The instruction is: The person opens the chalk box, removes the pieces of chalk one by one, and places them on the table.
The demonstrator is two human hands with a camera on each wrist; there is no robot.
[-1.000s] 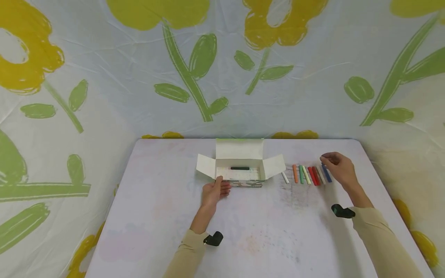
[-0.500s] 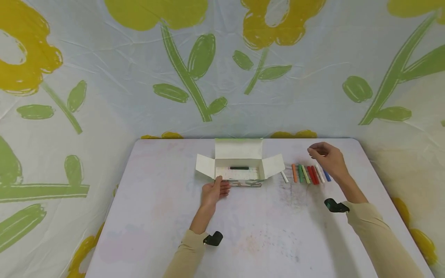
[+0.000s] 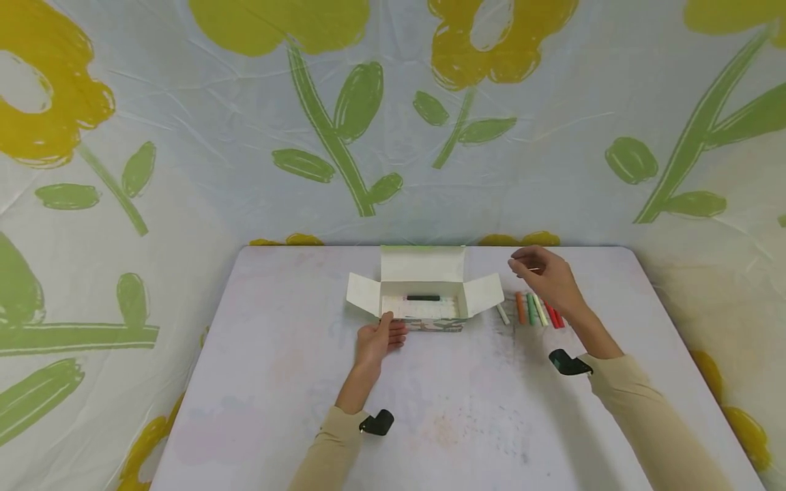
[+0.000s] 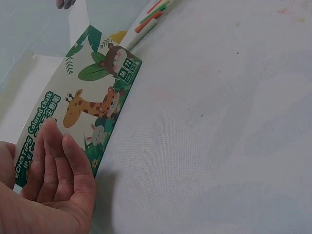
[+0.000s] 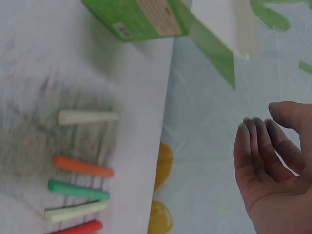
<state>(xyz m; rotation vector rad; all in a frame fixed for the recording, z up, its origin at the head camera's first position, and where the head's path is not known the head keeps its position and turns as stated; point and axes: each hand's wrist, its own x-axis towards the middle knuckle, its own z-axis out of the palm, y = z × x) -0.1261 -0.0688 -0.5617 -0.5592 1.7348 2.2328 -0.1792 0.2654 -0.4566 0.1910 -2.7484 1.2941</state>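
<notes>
A cardboard colored-chalk box point(image 3: 432, 326) stands with its flaps spread, and one black chalk stick point(image 3: 424, 298) lies inside. My left hand point(image 3: 373, 342) holds the box's front left corner, thumb over the rim and fingers along the printed front wall point(image 4: 83, 102). To the right of the box lies a row of chalks: white point(image 3: 503, 314), orange point(image 3: 520, 307), green point(image 3: 531, 309), pale yellow point(image 3: 540, 310) and red point(image 3: 551, 314). Above the row hovers my right hand point(image 3: 550, 276), fingers loosely bent, thumb apart from them, nothing between them point(image 5: 278, 165). It hides the row's right end.
The white tabletop point(image 3: 276, 286) bears chalk smudges point(image 3: 445, 429). Behind its back edge hangs a flower-printed cloth point(image 3: 540, 184), which also covers both sides. The box's right flap point(image 3: 484, 294) leans out toward the chalk row.
My right hand has moved left from over the blue chalk, past the row toward the box, and now covers the row's right-end sticks. The left hand and box have stayed in place.
</notes>
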